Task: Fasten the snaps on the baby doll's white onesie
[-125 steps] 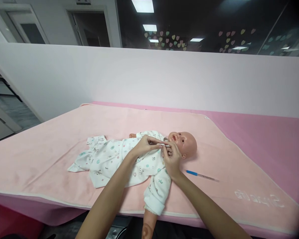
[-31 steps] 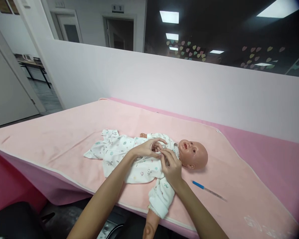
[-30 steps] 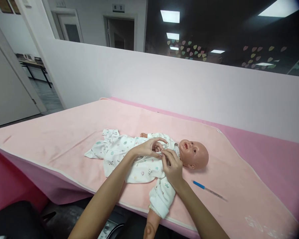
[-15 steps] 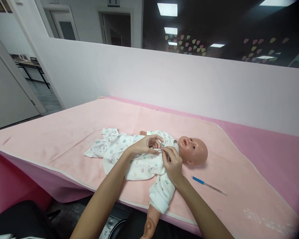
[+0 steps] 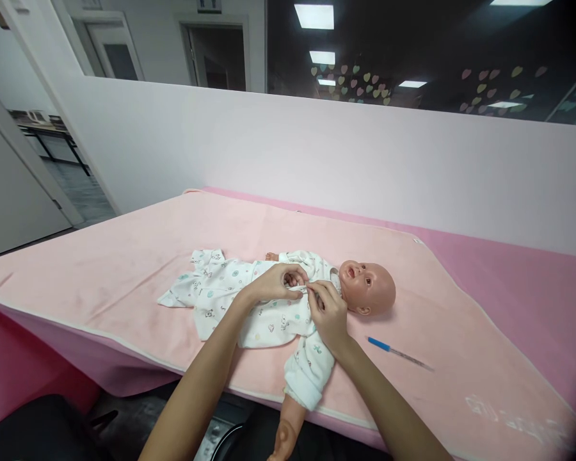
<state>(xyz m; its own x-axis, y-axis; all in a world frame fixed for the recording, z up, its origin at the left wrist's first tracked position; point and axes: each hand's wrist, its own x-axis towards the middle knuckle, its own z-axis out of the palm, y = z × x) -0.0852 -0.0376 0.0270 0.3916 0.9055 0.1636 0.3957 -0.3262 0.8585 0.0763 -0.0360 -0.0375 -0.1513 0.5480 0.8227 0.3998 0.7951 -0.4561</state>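
surface: pink blanket (image 5: 125,269) over a table, white partition behind.
doll: baby doll (image 5: 367,287) on its back mid-blanket, in a printed romper (image 5: 249,307).
left hand (image 5: 271,285): fingers pinched on the romper's chest placket.
right hand (image 5: 329,314): fingers pinched on the same edge, probably at a snap; too small to tell.
risk: near arm (image 5: 288,429) hangs off the table edge, so a tug could drag the doll off.
risk 2: thermometer (image 5: 398,352) lies just beside the right forearm; an elbow sweep would knock it.

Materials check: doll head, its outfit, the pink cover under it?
Doll head: looks like smooth moulded vinyl or plastic, slight sheen. Outfit: soft printed white fabric, probably cotton knit, creased and limp. Pink cover: matte, plush-looking blanket, with a stitched pale edge.
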